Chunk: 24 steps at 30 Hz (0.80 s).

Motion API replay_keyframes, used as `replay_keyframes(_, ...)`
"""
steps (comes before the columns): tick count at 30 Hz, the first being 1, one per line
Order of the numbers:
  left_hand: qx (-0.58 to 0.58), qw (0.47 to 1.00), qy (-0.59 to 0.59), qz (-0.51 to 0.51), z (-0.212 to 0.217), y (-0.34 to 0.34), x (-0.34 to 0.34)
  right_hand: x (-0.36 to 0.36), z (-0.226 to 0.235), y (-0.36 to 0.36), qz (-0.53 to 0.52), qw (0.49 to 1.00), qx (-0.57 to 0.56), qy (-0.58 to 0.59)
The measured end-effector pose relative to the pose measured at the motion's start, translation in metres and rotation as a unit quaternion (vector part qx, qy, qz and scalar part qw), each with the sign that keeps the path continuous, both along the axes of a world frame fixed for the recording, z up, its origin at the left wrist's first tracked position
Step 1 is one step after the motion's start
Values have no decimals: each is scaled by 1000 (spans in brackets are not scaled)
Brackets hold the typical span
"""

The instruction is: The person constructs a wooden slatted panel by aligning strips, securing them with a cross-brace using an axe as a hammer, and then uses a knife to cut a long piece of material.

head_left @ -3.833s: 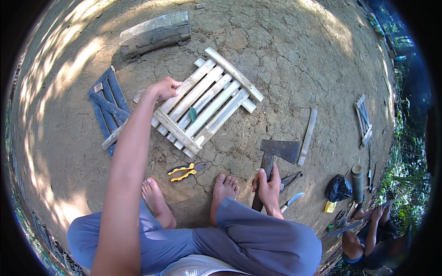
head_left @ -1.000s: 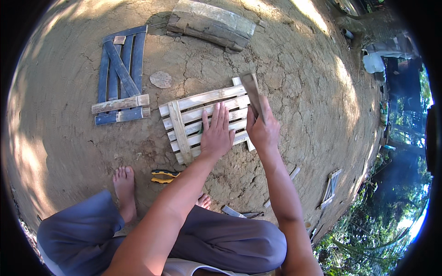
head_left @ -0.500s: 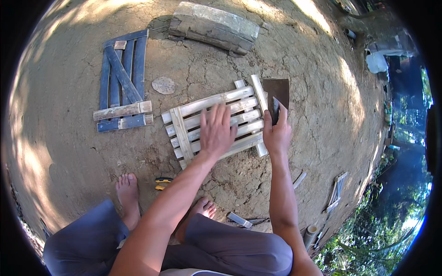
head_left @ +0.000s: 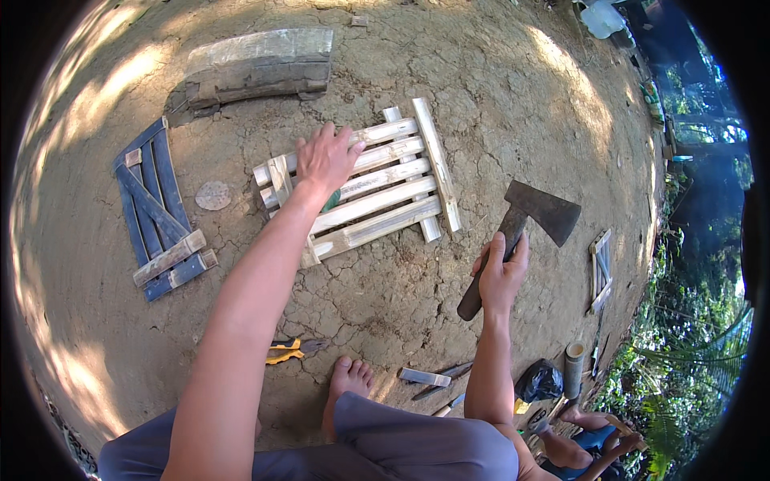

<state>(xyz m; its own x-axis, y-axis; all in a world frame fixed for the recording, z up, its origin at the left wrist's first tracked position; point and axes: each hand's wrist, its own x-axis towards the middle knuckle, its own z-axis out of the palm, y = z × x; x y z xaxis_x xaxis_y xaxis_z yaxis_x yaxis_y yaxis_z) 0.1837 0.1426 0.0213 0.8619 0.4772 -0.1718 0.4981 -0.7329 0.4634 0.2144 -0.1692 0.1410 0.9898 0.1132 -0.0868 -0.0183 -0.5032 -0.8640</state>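
Observation:
A pale slatted bamboo panel (head_left: 401, 208) lies on the ground in front of me, with several long slats fixed across shorter crosspieces. My left hand (head_left: 325, 164) rests over its upper left part, fingers apart on the top slat. Under that palm a bit of something green (head_left: 332, 200) shows between slats; I cannot tell what it is. To the panel's right, my right hand (head_left: 502, 271) is wrapped around the dark handle of a hatchet (head_left: 549, 210). The hatchet's head points up and right, apart from the panel.
A dark slatted panel (head_left: 158, 212) lies left, below a thick wood block (head_left: 261, 70). Yellow-handled pliers (head_left: 285, 351) lie near my foot. A small wood piece (head_left: 425, 377), a black bag (head_left: 540, 380), a bamboo tube (head_left: 573, 370) and another person (head_left: 597, 445) are lower right.
The view has shifted. My right hand has moved away from the panel's right end, bringing the hatchet down and right. My left hand has moved toward the panel's top slat.

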Motion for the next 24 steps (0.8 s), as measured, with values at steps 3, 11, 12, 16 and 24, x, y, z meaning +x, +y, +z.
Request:
replay_keyframes(3, 30, 999, 30, 9, -11, -3, -5, 0, 11, 16, 32, 998, -62, 8)
replay_keyframes(11, 158, 985, -71, 23, -39, 2, -24, 27, 11, 130, 255, 906, -145, -306)
replay_keyframes(12, 150, 987, -48, 22, -43, 2, -26, 29, 0, 140, 249, 912, -149, -289)
replay_keyframes(16, 108, 994, 10, 11, -25, -1, -16, 56, -64, 141, 262, 900, -307, -166)
replay_keyframes(24, 100, 995, 24, 19, -26, 0, -20, 52, -55, 153, 233, 924, -286, -105)
